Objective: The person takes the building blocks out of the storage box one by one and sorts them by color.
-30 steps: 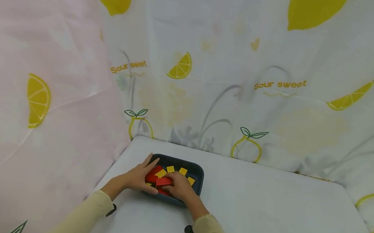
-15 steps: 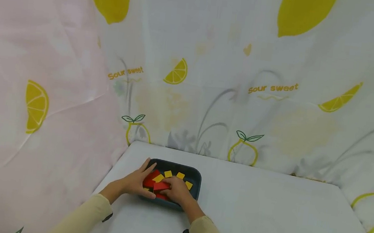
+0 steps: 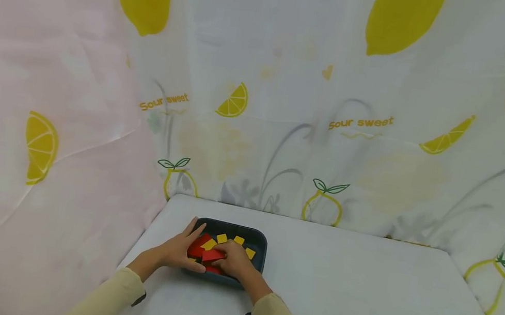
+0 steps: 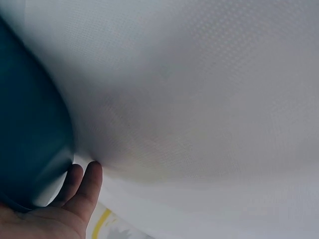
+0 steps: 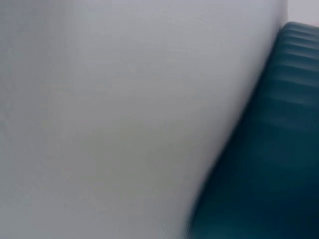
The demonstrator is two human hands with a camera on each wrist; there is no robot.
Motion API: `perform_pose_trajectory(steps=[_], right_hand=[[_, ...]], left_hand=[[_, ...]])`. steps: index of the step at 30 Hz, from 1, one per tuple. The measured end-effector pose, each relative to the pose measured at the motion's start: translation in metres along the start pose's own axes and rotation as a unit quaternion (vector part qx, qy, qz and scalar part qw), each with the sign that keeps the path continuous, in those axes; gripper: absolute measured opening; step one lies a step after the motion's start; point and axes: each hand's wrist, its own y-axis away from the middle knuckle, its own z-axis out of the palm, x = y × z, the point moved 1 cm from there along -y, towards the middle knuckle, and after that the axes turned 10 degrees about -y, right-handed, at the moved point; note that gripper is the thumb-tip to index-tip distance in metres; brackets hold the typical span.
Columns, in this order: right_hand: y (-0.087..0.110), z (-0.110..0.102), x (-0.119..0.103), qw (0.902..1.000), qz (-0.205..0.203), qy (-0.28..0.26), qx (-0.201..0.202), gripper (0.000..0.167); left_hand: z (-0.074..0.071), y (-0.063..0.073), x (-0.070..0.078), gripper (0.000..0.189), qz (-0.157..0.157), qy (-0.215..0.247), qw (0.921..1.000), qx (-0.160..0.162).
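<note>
A dark blue tray (image 3: 263,244) holds several red and yellow blocks. My right hand (image 3: 237,261) reaches into it and pinches a red block (image 3: 211,256) between thumb and fingers. At the tray's left end, my left hand (image 3: 176,250) lies with fingers and thumb spread across the rim. In the left wrist view, two extended fingers of the left hand (image 4: 60,214) show beside the tray's outer wall (image 4: 35,124). Another red block (image 3: 199,245) and a yellow block (image 3: 209,244) lie between the hands. The right wrist view shows the tray's ribbed wall (image 5: 289,124), with no hand visible.
Loose yellow blocks (image 3: 239,240) lie toward the tray's far side. The white tabletop (image 3: 350,288) extends widely to the right. Lemon-print fabric (image 3: 278,93) stands behind the table, with a pinkish sheet (image 3: 87,92) on the left.
The head view has shifted slightly, so the whole scene sits lower and farther left. The red block in my right hand has tilted a little; both hands stay at the tray.
</note>
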Motion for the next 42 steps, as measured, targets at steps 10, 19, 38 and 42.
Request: perform_pose_trajectory(steps=[10, 19, 38, 42], right_hand=[[0.004, -0.002, -0.003, 0.9998, -0.015, 0.0, 0.012, 0.024], [0.007, -0.015, 0.001, 0.9982, -0.045, 0.021, 0.032, 0.026], [0.012, -0.056, -0.005, 0.9964, -0.068, 0.0, 0.051, 0.03], [0.014, -0.064, 0.001, 0.996, -0.065, -0.012, 0.06, 0.027]], left_hand=[[-0.002, 0.002, 0.001, 0.124, 0.009, 0.011, 0.9999, 0.01], [-0.001, -0.007, 0.009, 0.127, 0.013, 0.019, 0.9997, 0.013], [-0.003, 0.001, 0.0, 0.125, 0.013, 0.02, 0.9997, 0.008], [-0.003, 0.003, -0.002, 0.123, 0.013, 0.02, 0.9997, 0.006]])
